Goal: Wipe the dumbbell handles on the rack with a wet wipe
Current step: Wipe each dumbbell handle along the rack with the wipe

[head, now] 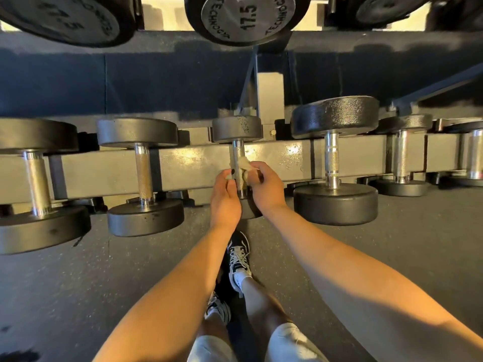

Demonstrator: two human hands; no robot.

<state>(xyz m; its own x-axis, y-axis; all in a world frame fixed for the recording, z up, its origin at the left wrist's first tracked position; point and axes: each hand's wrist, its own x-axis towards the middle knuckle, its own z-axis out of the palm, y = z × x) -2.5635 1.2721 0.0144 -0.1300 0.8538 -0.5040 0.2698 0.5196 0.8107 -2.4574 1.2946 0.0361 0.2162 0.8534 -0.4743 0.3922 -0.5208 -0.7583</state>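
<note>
I have both hands down at the small dumbbell in the middle of the lower rack rail, so everything here is placed from it. Its steel handle runs away from me between the two black heads; the near head is mostly hidden behind my wrists.

My right hand comes in from the right of that dumbbell, fingers curled, pinching a crumpled pale wet wipe. The wipe is pressed against the right side of the handle, about halfway along it, and partly wraps over the top.

My left hand is on the left side of the same handle, with its thumb and curled fingers closed onto the lower part of the bar. One dark fingernail shows right at the metal.

Left of the small dumbbell sits a bigger dumbbell, well apart from my hands. To the right is a larger one with a shiny handle. Both are untouched.

Above it, on the upper tier, hangs a head marked 17.5.

Below the small dumbbell are grey speckled floor and my black-and-white trainers, one foot ahead of the other, directly under my forearms.
</note>
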